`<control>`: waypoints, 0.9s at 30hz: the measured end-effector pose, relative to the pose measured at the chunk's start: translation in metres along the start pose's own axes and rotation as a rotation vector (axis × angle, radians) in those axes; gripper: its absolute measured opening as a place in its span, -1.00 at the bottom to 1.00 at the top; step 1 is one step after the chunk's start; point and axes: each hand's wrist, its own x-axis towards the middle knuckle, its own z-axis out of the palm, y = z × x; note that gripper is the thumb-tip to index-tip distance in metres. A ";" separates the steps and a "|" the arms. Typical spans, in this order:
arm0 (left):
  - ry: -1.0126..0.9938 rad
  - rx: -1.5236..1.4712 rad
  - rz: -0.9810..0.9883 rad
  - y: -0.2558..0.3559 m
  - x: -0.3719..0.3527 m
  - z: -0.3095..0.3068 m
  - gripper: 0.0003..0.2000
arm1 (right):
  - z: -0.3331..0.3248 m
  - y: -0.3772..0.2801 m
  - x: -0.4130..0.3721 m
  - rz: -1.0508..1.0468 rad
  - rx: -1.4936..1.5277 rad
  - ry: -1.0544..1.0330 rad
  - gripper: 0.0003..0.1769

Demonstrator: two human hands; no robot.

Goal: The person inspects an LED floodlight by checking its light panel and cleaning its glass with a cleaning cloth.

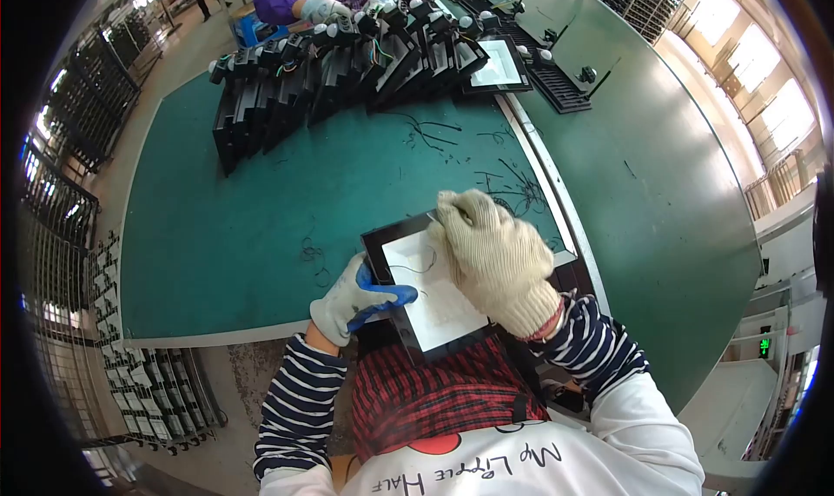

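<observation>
Clamping the box [439,318] over the tabletop's [226,235] near edge, the left hand [349,307] apparently steadies it for the right hand [499,257], fingers bunched together at the far end, any held item hidden.

Left hand [347,306]: gloved in white and blue, thumb [395,295] stretched toward 3 o'clock, other fingertips hidden
Left forearm [302,396]: stripe-sleeved, slanting toward 1 o'clock
Right hand [497,254]: cream-gloved, knuckles up, fingers [452,211] curled in at the 11 o'clock end
Right forearm [598,348]: likewise stripe-sleeved, angled toward 10 o'clock
</observation>
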 end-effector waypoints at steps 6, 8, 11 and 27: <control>0.130 -0.043 -0.015 -0.008 -0.004 0.002 -0.25 | -0.001 0.004 -0.003 -0.018 0.036 -0.027 -0.64; 0.118 -0.084 -0.029 -0.001 -0.003 0.005 -0.29 | -0.001 0.007 0.009 -0.004 0.053 -0.034 -0.60; 0.122 -0.093 -0.033 0.001 -0.007 0.005 -0.39 | -0.015 0.018 0.004 -0.074 0.267 -0.111 -0.61; 0.159 -0.287 0.373 -0.072 0.019 -0.081 -0.36 | 0.026 0.035 -0.027 0.633 1.728 -0.138 -0.33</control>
